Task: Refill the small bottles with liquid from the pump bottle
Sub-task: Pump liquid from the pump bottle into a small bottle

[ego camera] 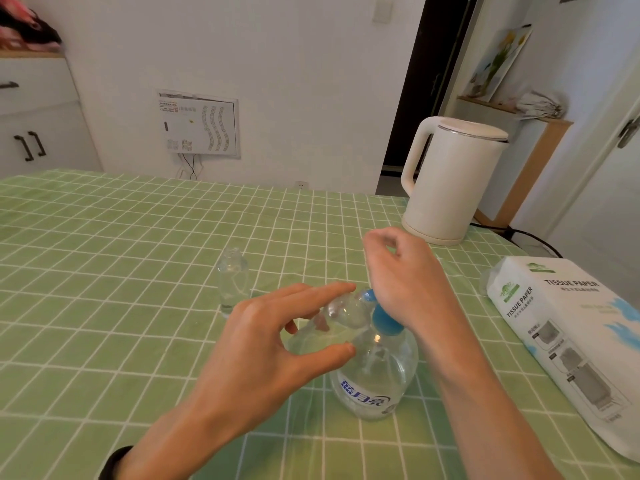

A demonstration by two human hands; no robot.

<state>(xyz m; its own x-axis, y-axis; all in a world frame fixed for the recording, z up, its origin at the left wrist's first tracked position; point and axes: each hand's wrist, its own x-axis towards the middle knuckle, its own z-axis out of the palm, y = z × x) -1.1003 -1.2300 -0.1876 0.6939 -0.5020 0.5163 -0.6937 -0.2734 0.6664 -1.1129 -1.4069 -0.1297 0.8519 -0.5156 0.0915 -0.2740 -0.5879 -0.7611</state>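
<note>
The left hand [263,341] held a small bottle [343,313] between its thumb and fingers. The bottle was tipped over, right by the blue pump top [382,318] of the pump bottle [374,375], which stood on the table [104,271] close in front of the person. The right hand [405,271] was over the pump top with its fingers softly curled. I could not tell if they pinched anything, or if the wrist touched the pump. To do this step well, I think the small bottle's mouth should sit right under the spout before any push. The push should go slow and straight down, so nothing drips and the big bottle does not tip. A second small bottle [232,282] stood upright just behind the left hand and looked easy to knock. The kettle [450,181] stood at the far right and the tissue paper pack [568,334] lay by the right arm, so that side was tight. There was more room to move on the left.
</note>
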